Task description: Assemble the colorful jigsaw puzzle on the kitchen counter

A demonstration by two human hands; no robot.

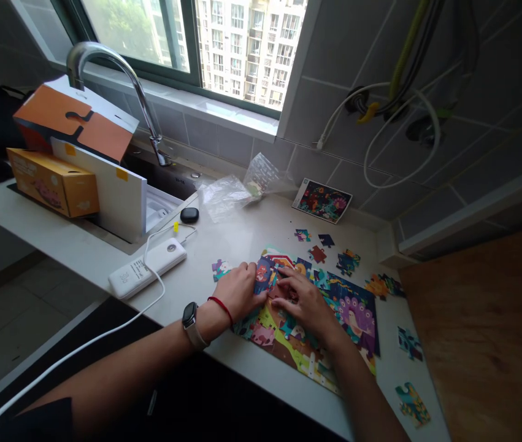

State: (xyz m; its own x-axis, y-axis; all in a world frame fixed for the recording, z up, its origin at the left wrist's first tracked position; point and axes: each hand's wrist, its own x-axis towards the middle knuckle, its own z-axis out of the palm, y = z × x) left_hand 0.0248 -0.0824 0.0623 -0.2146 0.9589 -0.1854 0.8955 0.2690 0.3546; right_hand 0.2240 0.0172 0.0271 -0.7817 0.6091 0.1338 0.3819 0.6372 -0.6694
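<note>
Nearest the camera are two bare forearms, the left one wearing a watch (190,316) and a red cord (221,307) at the wrist. Both hands meet over the jigsaw (355,310), which lies flat at the front edge of the surface, towards its right end.

The left hand (241,288) has its fingers curled on a blue piece (263,274) at the jigsaw's back-left corner. The right hand (304,302) is released, its fingers flat and pressing on the assembled part just beside that piece. The work in hand looks like fitting this one piece into the corner. Seating it seems to call for lining up its tabs with the neighbours and pressing straight down while the other hand keeps the joined part from sliding.

Counted:
- One jigsaw, largely assembled.
- At least eight loose pieces:
  - one (221,268) left of the left hand;
  - four (317,253) between the jigsaw and the back edge;
  - a small cluster (383,285) at its right, number unclear;
  - two (411,403) near the front-right corner.
- One picture card (322,200), leaning on the wall.
- One crumpled plastic bag (237,190).
- One power bank (147,268) with a white cable.
- One black case (189,215).
- Three boxes (51,181) at the sink, under one tap (118,73).
</note>
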